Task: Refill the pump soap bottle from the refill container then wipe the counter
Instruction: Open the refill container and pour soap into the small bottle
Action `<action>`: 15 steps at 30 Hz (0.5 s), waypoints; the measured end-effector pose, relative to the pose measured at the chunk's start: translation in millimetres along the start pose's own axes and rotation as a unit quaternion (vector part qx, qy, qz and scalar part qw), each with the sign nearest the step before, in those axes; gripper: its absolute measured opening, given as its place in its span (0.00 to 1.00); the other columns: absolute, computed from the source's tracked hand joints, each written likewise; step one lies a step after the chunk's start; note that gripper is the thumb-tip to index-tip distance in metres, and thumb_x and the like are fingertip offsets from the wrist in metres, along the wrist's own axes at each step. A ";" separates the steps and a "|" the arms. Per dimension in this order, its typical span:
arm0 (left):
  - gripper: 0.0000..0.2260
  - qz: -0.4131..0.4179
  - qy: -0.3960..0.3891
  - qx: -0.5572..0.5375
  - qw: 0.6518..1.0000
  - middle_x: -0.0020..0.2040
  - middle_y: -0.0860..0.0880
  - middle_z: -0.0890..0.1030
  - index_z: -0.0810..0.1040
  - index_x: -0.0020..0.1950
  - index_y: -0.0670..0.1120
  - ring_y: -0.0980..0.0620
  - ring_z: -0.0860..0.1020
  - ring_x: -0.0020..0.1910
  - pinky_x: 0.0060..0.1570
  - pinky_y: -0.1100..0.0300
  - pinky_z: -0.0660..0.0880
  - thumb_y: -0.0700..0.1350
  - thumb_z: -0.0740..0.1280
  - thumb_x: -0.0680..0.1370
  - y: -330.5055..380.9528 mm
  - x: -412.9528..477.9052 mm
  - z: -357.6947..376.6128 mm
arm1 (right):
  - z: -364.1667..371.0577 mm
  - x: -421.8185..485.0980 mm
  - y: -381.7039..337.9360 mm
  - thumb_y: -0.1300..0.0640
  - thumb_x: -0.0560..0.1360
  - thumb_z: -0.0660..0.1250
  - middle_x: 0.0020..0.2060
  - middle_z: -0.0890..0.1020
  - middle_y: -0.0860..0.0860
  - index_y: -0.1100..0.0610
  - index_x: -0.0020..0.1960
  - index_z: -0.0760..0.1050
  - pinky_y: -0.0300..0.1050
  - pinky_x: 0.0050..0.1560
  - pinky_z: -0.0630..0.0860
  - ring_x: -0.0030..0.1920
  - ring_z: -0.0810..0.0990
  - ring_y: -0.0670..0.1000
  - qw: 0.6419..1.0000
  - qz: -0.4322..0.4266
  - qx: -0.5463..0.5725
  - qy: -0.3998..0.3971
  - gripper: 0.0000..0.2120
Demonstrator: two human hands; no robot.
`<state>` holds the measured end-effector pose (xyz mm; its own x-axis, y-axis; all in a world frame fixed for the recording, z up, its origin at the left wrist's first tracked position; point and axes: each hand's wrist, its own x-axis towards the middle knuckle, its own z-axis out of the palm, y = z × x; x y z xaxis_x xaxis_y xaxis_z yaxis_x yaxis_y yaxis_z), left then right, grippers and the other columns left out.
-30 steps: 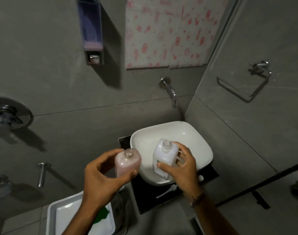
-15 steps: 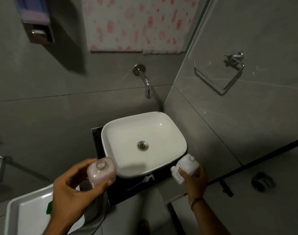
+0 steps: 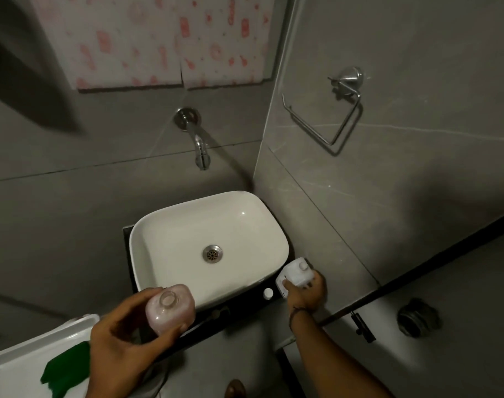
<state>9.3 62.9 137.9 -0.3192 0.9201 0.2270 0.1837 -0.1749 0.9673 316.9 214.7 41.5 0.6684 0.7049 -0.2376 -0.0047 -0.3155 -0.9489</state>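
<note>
My left hand (image 3: 121, 343) grips the clear soap bottle (image 3: 170, 310), which holds pink liquid and has an open neck with no pump on it. It hangs in front of the white basin (image 3: 239, 222), near the front edge. My right hand (image 3: 305, 291) holds the white refill container (image 3: 295, 272) at the basin's right, low on the dark counter (image 3: 245, 300) by the wall. A small white cap (image 3: 268, 293) lies on the counter just left of that hand. A pale pump part (image 3: 216, 313) seems to lie on the counter's front edge.
A chrome tap (image 3: 199, 145) juts from the wall above the basin. A towel ring (image 3: 331, 116) hangs on the right wall. At the lower left, a green cloth (image 3: 65, 369) lies on a white toilet tank (image 3: 21, 366). A floor drain (image 3: 415, 317) sits at the right.
My right hand has carried the refill container from over the basin down to the counter at the basin's right. My left hand keeps the soap bottle and has moved little. The view has tilted downward.
</note>
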 end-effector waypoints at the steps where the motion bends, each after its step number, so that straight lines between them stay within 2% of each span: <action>1: 0.32 0.000 0.002 0.002 1.000 0.53 0.56 0.90 0.87 0.58 0.60 0.57 0.89 0.50 0.50 0.67 0.84 0.43 0.86 0.55 2.9 -0.3 4.9 | 3.2 1.6 0.1 0.75 0.61 0.81 0.63 0.81 0.60 0.64 0.66 0.76 0.59 0.63 0.80 0.62 0.81 0.62 1.000 0.002 0.000 0.003 0.35; 5: 0.32 -0.007 0.024 0.004 1.000 0.51 0.56 0.90 0.88 0.54 0.62 0.58 0.89 0.48 0.48 0.70 0.83 0.40 0.84 0.54 10.4 -1.5 21.7 | 11.1 12.4 1.0 0.73 0.62 0.81 0.64 0.81 0.59 0.61 0.67 0.75 0.63 0.63 0.79 0.63 0.81 0.62 1.000 0.020 0.006 0.013 0.36; 9: 0.29 -0.021 0.032 0.010 0.999 0.49 0.57 0.91 0.89 0.50 0.57 0.61 0.88 0.46 0.46 0.73 0.82 0.37 0.83 0.53 12.5 -4.5 28.8 | 12.5 20.2 1.1 0.72 0.61 0.82 0.65 0.80 0.59 0.60 0.68 0.74 0.65 0.63 0.79 0.63 0.80 0.63 1.000 0.029 0.000 0.010 0.38; 12: 0.30 -0.022 0.029 0.013 0.999 0.49 0.57 0.91 0.87 0.52 0.55 0.60 0.88 0.47 0.48 0.72 0.82 0.38 0.84 0.52 10.7 -7.4 29.0 | 11.2 22.1 3.2 0.73 0.61 0.82 0.66 0.80 0.59 0.61 0.69 0.73 0.66 0.63 0.79 0.64 0.80 0.64 0.999 0.035 0.013 0.007 0.39; 15: 0.30 -0.007 0.032 0.020 0.999 0.50 0.57 0.90 0.89 0.52 0.58 0.60 0.88 0.47 0.50 0.72 0.82 0.38 0.85 0.52 6.7 -8.0 24.8 | 10.4 21.3 5.6 0.74 0.61 0.81 0.67 0.79 0.60 0.61 0.70 0.72 0.67 0.63 0.78 0.65 0.79 0.64 0.999 0.034 0.025 0.004 0.41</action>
<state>36.2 63.1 139.7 -0.3798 0.8980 0.2222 0.2162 -0.1473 0.9652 323.4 234.6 29.0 0.6709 0.6777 -0.3010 -0.0873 -0.3309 -0.9396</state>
